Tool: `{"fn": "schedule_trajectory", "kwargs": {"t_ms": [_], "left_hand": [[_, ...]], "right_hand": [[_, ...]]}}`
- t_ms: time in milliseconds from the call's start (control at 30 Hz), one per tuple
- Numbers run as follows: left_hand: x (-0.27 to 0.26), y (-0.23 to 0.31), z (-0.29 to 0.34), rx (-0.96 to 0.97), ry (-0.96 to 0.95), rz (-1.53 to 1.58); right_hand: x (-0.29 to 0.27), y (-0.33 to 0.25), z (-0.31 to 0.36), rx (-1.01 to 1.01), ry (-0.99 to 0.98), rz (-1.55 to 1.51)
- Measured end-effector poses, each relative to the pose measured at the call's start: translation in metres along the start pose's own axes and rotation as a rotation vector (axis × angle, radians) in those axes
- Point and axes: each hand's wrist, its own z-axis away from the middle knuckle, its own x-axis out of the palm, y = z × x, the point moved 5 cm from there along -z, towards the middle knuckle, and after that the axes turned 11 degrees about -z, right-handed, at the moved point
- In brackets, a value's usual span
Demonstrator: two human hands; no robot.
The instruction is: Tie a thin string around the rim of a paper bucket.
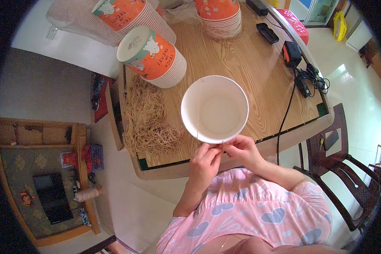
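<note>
Grip of my left hand [204,164] and right hand [245,154]: fingertips pinched, contents I cannot tell. Round white paper tub [218,112] lies directly ahead, rim at both hands; thin beige twine strand [199,106] crosses its mouth fore-and-aft, nearer left.

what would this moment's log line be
left hand: at bucket rim | right hand: at rim | string: across mouth | cords: left of bucket

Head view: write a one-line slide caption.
Left hand and right hand meet at the near rim of a white-lined bucket, with beige cord piled at left.
</note>
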Motion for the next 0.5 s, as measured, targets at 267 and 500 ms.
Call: {"fn": "schedule_trajectory", "kwargs": {"t_ms": [267,500], "left_hand": [[-0.006,-0.0023,-0.0021,0.021,-0.062,-0.004],[-0.0075,-0.0009,-0.0004,-0.125,0.045,0.066]], "right_hand": [[-0.0002,0.0096,-0.0003,0.173,0.114,-0.42],[-0.0042,0.0049,-0.003,0.142,0.031,-0.363]]}}
